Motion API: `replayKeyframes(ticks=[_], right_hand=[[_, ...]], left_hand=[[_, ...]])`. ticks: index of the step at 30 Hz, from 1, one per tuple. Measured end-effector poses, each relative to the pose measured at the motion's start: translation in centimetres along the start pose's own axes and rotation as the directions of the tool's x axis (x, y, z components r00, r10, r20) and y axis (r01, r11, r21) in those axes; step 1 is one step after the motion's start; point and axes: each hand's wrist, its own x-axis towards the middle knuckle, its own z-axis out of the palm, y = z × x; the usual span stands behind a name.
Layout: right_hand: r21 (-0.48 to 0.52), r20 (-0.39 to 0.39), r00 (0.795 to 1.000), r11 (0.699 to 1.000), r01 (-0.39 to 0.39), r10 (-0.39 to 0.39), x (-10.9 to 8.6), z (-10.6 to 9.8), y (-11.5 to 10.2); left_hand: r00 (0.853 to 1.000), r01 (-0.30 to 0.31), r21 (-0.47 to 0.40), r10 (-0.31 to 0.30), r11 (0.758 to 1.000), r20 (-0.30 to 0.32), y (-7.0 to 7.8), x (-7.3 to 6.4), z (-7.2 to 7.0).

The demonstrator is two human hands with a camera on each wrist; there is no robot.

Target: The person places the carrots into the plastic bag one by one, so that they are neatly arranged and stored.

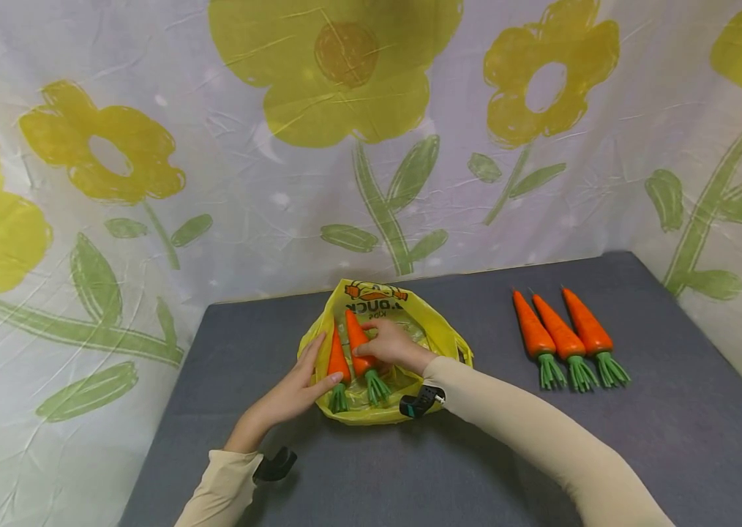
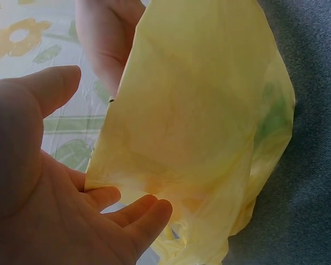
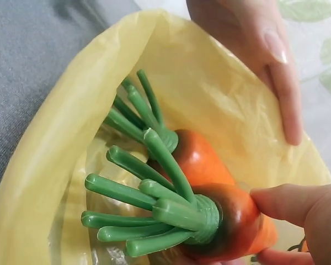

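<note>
1. On my head view I read dark print on the far inner wall of the yellow bag, just beyond the right fingertips: DUCK with a smaller KIDS, both upside down from where I look, and a cartoon print nearer the rim; the mark ahead of DUCK I cannot make out for sure
2. The right hand pinches the nearer carrot between thumb and fingers; the right wrist view shows me the thumb pressed on its orange shoulder, with the green stems pointing away from the fingertips
3. The second carrot lies in the bag between the two hands, just beside the pinched one, close under the left thumb in the head view
4. The left hand is at the rim on its own side, thumb spread apart from the fingers, which lie against the plastic; how firmly they press I cannot tell
5. My left wrist view gives the bag's outer wall in front of those fingers, with blurred green and orange showing faintly through
6. Only the head view shows me the three carrots side by side on the dark table, well to the right of the right fingers, stems toward the person
</note>
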Motion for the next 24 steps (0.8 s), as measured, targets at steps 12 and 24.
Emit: replayKeyframes(ticks=[12, 24], right_hand=[[-0.069, -0.014, 1.000, 0.998, 0.009, -0.010, 1.0, 0.6, 0.4], [0.019, 0.012, 1.000, 1.000, -0.017, 0.017, 1.5, 1.0, 0.9]], left_hand=[[1.000, -0.007, 0.004, 0.007, 1.000, -0.003, -0.1, 0.0, 0.0], [1.000, 0.000, -0.007, 0.000, 1.000, 0.000, -0.1, -0.1, 0.1]])
